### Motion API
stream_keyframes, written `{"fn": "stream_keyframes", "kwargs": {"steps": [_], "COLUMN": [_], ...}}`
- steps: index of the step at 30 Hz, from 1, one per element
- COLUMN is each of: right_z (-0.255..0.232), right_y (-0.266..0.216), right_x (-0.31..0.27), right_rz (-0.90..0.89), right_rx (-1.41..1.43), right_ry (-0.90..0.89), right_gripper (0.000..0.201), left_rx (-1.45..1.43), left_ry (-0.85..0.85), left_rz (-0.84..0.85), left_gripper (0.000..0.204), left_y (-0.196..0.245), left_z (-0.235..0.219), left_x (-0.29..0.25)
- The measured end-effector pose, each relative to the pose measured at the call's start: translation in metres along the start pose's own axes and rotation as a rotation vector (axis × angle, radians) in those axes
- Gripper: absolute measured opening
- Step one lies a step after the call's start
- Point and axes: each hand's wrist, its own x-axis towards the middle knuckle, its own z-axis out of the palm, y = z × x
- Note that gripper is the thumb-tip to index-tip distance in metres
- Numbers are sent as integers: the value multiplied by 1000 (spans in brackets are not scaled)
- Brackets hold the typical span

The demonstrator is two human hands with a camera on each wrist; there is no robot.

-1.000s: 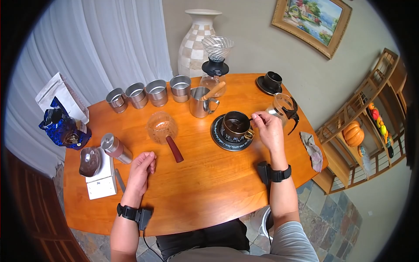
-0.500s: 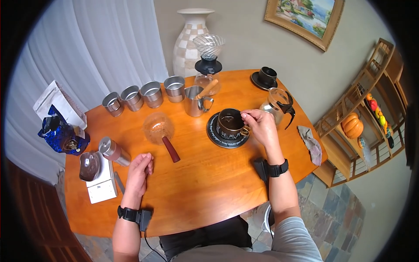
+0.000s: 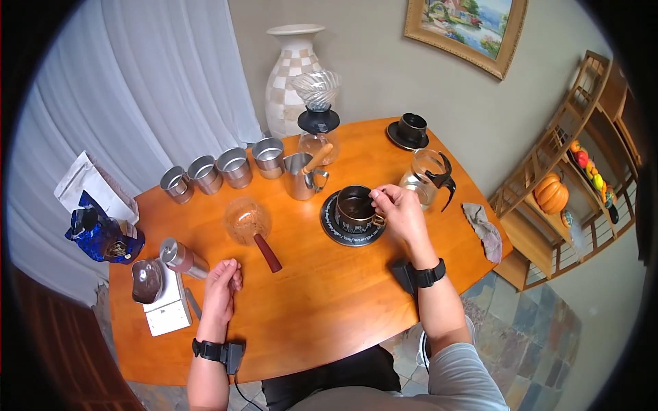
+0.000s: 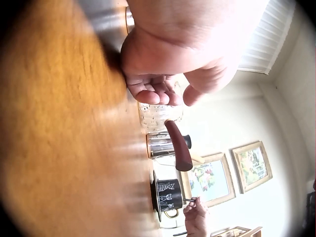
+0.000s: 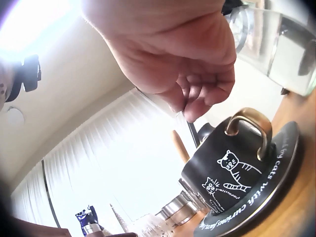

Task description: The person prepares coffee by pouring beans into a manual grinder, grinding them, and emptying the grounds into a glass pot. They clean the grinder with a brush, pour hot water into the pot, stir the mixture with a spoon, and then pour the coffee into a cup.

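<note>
My right hand (image 3: pixel 403 212) pinches the slim handle of a spoon (image 5: pixel 193 133) between thumb and fingertips. The spoon's lower end is hidden inside a black cup (image 3: pixel 356 218) that holds dark liquid. White cat drawings and a gold handle mark this cup, which stands upright on a black lettered saucer (image 3: pixel 334 231). My left hand (image 3: pixel 223 284) rests by the table's near left, fingers loosely curled and holding nothing. Closest to it are a steel and brown cylinder (image 3: pixel 184 258) and a clear round vessel (image 3: pixel 238 216) with a dark red handle (image 3: pixel 267 253).
Several steel cups (image 3: pixel 234 168) line the back left, beside a metal pitcher (image 3: pixel 299 183) and a glass dripper (image 3: pixel 317 89) on a carafe. A glass pot (image 3: pixel 425 181), a cloth (image 3: pixel 484 233) and another black cup (image 3: pixel 412 127) are on the right. A white scale (image 3: pixel 168 312) lies left.
The right hand has shifted slightly at the cup's rim, still pinching the spoon. The head view has turned and tilted a little. My left hand stays in its place on the table.
</note>
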Motion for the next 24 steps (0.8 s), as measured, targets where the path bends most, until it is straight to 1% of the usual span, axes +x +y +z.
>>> {"fn": "stream_keyframes", "kwargs": {"steps": [4, 6, 7, 9, 10, 12, 14, 16, 17, 19, 23, 24], "right_z": [3, 3, 2, 0, -2, -5, -6, -2, 1, 7, 7, 5], "right_y": [4, -2, -4, -8, -13, -24, -29, -32, -29, -21, -17, -16], "right_x": [0, -2, -2, -4, -5, -9, -12, -13, -13, -11, -6, -5], "right_rz": [6, -81, -76, -143, -140, -163, -138, -109, -109, -59, -57, -50], "right_rx": [97, 19, 18, -149, -152, -280, -324, -189, -195, -37, -50, -98], "right_ry": [2, 51, 45, 125, 115, 148, 113, 37, 22, -8, 7, 45], "right_gripper": [22, 21, 21, 19, 19, 18, 19, 18, 18, 17, 16, 16], "left_rx": [-14, -19, -29, -32, -30, -24, -23, -1, -11, 8, -3, 13], "left_ry": [5, 7, 6, 19, 27, 32, 35, 42, 52, 18, 11, 13], "left_rz": [-7, -21, -24, -32, -33, -38, -42, -48, -54, -46, -40, -34], "left_gripper": [18, 18, 18, 18, 17, 18, 18, 18, 18, 17, 17, 17], "left_y": [0, 0, -1, 1, 3, 2, 1, 0, 0, -2, -3, -2], "left_z": [0, -2, -2, 1, 2, 0, -2, -3, -4, -5, -5, -5], "left_x": [0, 1, 2, 0, -1, 0, 0, 1, 0, 0, 1, 0]}}
